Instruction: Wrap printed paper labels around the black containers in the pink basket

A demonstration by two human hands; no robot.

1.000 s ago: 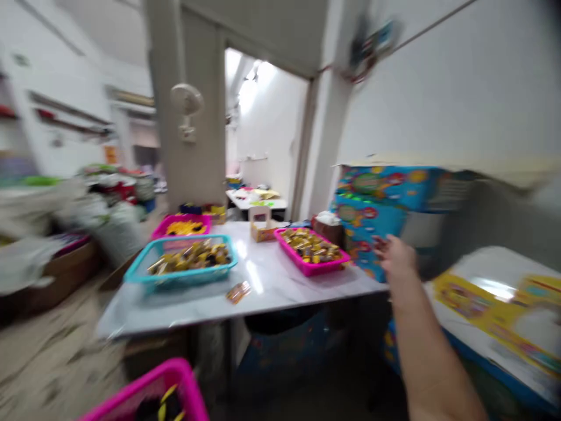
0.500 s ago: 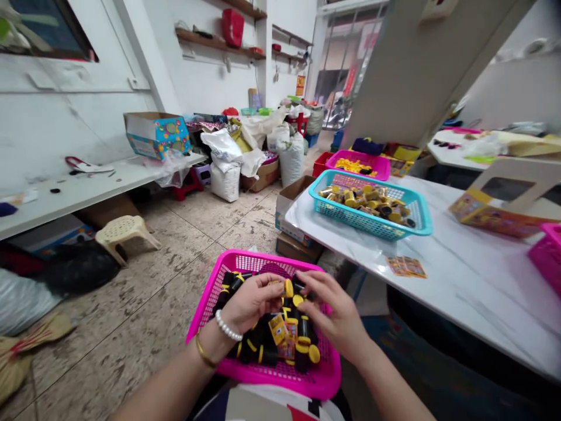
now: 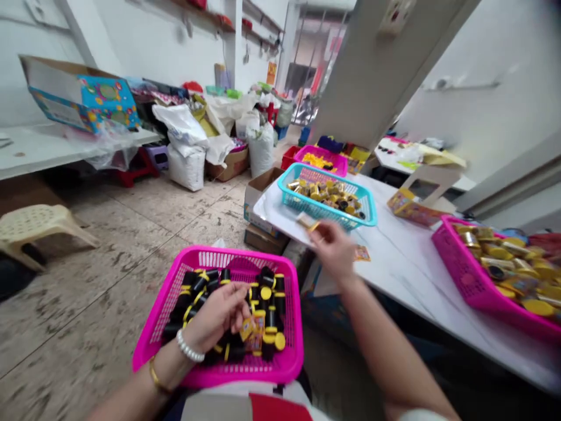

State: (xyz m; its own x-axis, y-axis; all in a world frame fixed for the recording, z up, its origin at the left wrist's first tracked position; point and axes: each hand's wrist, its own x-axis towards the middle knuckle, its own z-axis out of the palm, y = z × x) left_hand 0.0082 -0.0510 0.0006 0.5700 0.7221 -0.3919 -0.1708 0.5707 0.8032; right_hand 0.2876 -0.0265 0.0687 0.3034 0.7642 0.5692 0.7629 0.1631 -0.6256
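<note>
Right hand (image 3: 332, 248) has swung toward the teal basket (image 3: 315, 209), pinching 1 blurred item (image 3: 306, 221); left hand (image 3: 219, 313), apart, grip unclear.

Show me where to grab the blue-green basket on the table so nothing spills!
Probably hold the blue-green basket by the rim at its two short ends, coming from left and right together. It sits long and upright, and the rim stands clear of the yellow-and-dark pieces inside, so lifting both ends should keep it level.
</note>
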